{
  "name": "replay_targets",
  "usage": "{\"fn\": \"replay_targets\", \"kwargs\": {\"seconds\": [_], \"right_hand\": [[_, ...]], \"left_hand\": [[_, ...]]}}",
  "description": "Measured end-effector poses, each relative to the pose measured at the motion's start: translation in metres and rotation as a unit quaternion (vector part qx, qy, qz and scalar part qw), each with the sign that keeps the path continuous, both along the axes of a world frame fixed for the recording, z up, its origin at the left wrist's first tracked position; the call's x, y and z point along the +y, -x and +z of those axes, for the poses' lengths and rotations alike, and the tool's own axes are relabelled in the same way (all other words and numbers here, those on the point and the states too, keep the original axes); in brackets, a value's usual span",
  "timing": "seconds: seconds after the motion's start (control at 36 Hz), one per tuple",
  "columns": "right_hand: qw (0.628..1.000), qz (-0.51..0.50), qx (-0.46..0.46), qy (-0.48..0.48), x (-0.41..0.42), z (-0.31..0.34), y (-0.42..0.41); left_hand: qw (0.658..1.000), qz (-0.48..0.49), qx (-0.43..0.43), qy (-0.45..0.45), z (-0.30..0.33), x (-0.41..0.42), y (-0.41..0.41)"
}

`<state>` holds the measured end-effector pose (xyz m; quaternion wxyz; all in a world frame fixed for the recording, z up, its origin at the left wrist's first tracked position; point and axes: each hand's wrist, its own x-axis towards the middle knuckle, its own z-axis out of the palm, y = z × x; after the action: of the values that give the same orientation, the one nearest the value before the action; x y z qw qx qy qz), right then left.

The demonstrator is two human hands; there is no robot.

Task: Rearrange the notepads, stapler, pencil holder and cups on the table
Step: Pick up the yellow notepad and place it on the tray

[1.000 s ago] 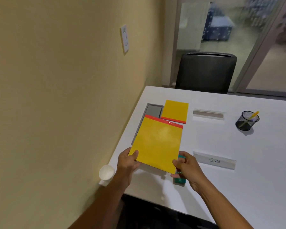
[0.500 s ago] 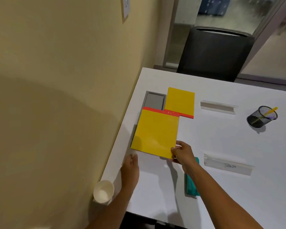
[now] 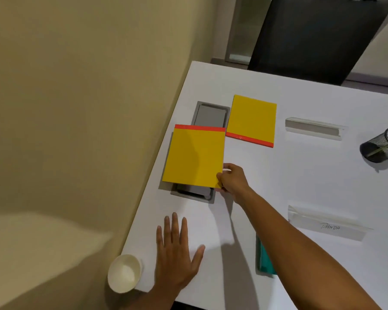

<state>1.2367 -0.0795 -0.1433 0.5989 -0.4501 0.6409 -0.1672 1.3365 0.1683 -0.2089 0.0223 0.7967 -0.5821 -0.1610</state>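
Holding: our right hand point(image 3: 232, 180) pinches the near right corner of the near notepad point(image 3: 195, 156), thumb and fingers clamped on its edge
Left hand: our left hand point(image 3: 177, 253) lies flat on the white table point(image 3: 300, 175) near the front edge, fingers straight and spread apart, holding nothing
Near notepad: yellow with a red strip along its far edge; it lies over the grey recessed panel point(image 3: 211, 114) by the table's left edge, covering the panel's middle
Far notepad: a second yellow notepad point(image 3: 252, 118) sits just right of the panel, red strip on its near edge; the two pads' corners nearly meet
Cup: a white paper cup point(image 3: 124, 273) stands at the near left corner of the table, just left of our left hand
Stapler: a teal stapler point(image 3: 263, 260) lies near the front edge, partly hidden under our right forearm
Pencil holder: a black mesh pencil holder point(image 3: 382, 145) sits at the far right, with a yellow pencil inside
Name stands: one clear name stand point(image 3: 314, 129) lies right of the far pad; another point(image 3: 327, 224), with handwriting, lies nearer us
Chair: a dark chair point(image 3: 311, 36) stands at the far side
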Motion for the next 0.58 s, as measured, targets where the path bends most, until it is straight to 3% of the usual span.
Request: {"fn": "replay_targets", "kwargs": {"seconds": [0.58], "right_hand": [[0.999,-0.034,-0.033,-0.002,-0.01,-0.024,-0.06]], "left_hand": [[1.0,0.007,-0.018,-0.006,-0.002,-0.004,0.001]]}}
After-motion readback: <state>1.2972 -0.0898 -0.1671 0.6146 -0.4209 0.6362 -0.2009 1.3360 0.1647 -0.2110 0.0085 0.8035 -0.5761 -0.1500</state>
